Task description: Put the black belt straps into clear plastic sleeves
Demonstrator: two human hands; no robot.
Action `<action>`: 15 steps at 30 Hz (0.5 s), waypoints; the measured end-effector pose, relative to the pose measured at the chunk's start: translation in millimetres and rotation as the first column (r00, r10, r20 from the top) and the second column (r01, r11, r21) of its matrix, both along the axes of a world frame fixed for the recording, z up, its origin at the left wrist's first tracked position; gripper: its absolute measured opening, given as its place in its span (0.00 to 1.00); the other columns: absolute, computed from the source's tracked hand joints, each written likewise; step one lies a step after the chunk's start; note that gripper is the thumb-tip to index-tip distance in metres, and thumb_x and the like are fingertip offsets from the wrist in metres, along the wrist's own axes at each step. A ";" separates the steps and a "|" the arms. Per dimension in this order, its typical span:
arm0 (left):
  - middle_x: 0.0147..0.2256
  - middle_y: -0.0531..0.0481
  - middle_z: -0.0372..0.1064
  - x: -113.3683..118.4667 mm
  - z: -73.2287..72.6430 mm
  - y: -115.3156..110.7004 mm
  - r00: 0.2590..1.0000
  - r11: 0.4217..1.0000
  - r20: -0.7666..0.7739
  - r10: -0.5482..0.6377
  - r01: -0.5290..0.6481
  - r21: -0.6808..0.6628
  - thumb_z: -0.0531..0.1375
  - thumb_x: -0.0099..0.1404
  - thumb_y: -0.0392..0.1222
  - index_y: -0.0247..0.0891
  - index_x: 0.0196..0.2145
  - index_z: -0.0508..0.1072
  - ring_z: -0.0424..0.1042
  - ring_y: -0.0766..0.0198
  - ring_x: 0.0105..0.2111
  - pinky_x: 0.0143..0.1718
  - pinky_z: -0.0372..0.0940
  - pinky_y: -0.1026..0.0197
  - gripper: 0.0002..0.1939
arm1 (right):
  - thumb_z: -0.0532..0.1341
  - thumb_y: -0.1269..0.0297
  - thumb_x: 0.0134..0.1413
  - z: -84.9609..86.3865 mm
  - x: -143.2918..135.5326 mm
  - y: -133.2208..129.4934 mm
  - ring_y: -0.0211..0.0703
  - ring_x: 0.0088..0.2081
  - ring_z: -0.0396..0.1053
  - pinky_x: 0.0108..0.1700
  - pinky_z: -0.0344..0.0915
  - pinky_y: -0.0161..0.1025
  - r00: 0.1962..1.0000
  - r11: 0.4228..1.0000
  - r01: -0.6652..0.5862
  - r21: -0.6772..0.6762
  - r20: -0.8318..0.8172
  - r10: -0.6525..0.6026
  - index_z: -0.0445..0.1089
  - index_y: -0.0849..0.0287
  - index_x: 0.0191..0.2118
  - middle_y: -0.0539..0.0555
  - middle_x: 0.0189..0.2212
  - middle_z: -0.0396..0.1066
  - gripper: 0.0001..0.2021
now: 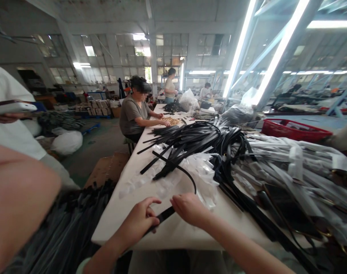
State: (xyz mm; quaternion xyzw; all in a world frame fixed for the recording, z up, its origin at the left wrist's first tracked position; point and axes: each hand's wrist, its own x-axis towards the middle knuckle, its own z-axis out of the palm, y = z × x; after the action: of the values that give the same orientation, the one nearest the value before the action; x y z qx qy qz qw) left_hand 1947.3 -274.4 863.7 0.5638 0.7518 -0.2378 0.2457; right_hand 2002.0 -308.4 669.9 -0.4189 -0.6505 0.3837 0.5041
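A black strap [166, 214] stretches between my two hands over the near edge of the table [128, 207]. My left hand [136, 222] grips it with the thumb on top and other fingers beneath, the index finger raised. Bunched fingers of my right hand [189, 208] pinch the strap farther along. Just beyond that hand a narrow black length [187, 171] arcs up and left; I cannot tell if it is the same strap. Thin white wrapping [200, 171] lies past my hands, under a big heap of black straps [190, 137].
At right lie white-wrapped straps [276, 152], a dark phone [290, 209] and a red basket [296, 129]. A seated co-worker [135, 114] handles gold-coloured pieces [175, 121]. Another person [13, 110] stands close at left, above hanging dark straps [67, 224] and cardboard [107, 167].
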 end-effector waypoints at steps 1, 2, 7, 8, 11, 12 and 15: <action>0.22 0.57 0.70 0.3 -3.5 1.0 1.000 1.000 0.022 0.006 -0.006 0.000 0.58 0.47 0.33 0.34 0.49 0.67 0.72 0.61 0.23 0.30 0.63 0.61 0.28 | 0.46 0.63 0.67 -0.1 -1.2 0.6 0.39 0.24 0.68 0.26 0.43 0.40 1.000 1.000 0.001 0.003 -0.001 -0.001 0.65 0.59 0.30 0.51 0.24 0.72 0.16; 0.22 0.57 0.70 0.8 -6.9 2.0 0.998 1.000 0.053 0.015 -0.015 -0.002 0.58 0.47 0.32 0.34 0.49 0.67 0.71 0.61 0.22 0.29 0.63 0.61 0.28 | 0.47 0.63 0.66 0.6 -2.2 1.2 0.39 0.25 0.68 0.27 0.43 0.39 1.000 0.999 -0.005 0.033 -0.013 0.006 0.65 0.59 0.31 0.51 0.25 0.72 0.15; 0.23 0.56 0.70 2.5 -11.8 4.1 0.990 1.000 0.143 0.021 -0.023 0.012 0.59 0.50 0.33 0.36 0.47 0.67 0.72 0.62 0.23 0.29 0.64 0.61 0.24 | 0.48 0.64 0.66 -1.0 4.1 4.0 0.39 0.27 0.67 0.31 0.49 0.38 0.997 0.995 0.003 0.096 -0.074 0.004 0.64 0.59 0.31 0.51 0.26 0.71 0.14; 0.23 0.55 0.71 2.2 -11.1 4.1 0.991 1.000 0.137 0.007 -0.011 0.024 0.59 0.51 0.34 0.36 0.47 0.67 0.72 0.62 0.24 0.30 0.64 0.61 0.23 | 0.47 0.64 0.67 -2.9 5.5 4.6 0.38 0.27 0.67 0.33 0.50 0.38 0.997 0.998 0.019 0.063 -0.071 -0.014 0.64 0.59 0.30 0.51 0.25 0.71 0.15; 0.22 0.55 0.70 0.1 -13.3 3.8 0.989 1.000 0.148 -0.006 0.001 0.031 0.58 0.52 0.34 0.34 0.47 0.67 0.72 0.62 0.23 0.29 0.64 0.61 0.22 | 0.48 0.65 0.66 -3.5 3.3 6.0 0.39 0.28 0.67 0.37 0.52 0.39 0.996 0.999 0.047 0.019 -0.076 -0.046 0.64 0.60 0.30 0.51 0.25 0.70 0.14; 0.22 0.56 0.70 -0.8 -15.7 3.7 0.988 1.000 0.154 -0.004 -0.001 0.031 0.58 0.51 0.33 0.34 0.46 0.67 0.72 0.62 0.22 0.29 0.64 0.61 0.22 | 0.48 0.66 0.66 -1.6 0.6 6.1 0.39 0.29 0.67 0.37 0.52 0.39 0.995 0.999 0.048 0.022 -0.091 -0.046 0.64 0.60 0.31 0.51 0.25 0.70 0.13; 0.21 0.55 0.71 -3.5 -22.9 3.8 0.985 0.998 0.172 -0.002 -0.008 0.056 0.59 0.49 0.32 0.34 0.46 0.66 0.72 0.62 0.22 0.29 0.64 0.61 0.24 | 0.49 0.67 0.66 2.7 -5.8 6.4 0.40 0.33 0.68 0.39 0.53 0.38 0.988 0.998 0.020 0.061 -0.156 -0.011 0.65 0.60 0.35 0.52 0.29 0.71 0.10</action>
State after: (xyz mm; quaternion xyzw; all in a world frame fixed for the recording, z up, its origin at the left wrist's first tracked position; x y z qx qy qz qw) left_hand 1943.8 -270.6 840.7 0.5878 0.7351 -0.1666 0.2939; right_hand 1996.2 -302.1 672.6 -0.3767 -0.6175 0.3908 0.5692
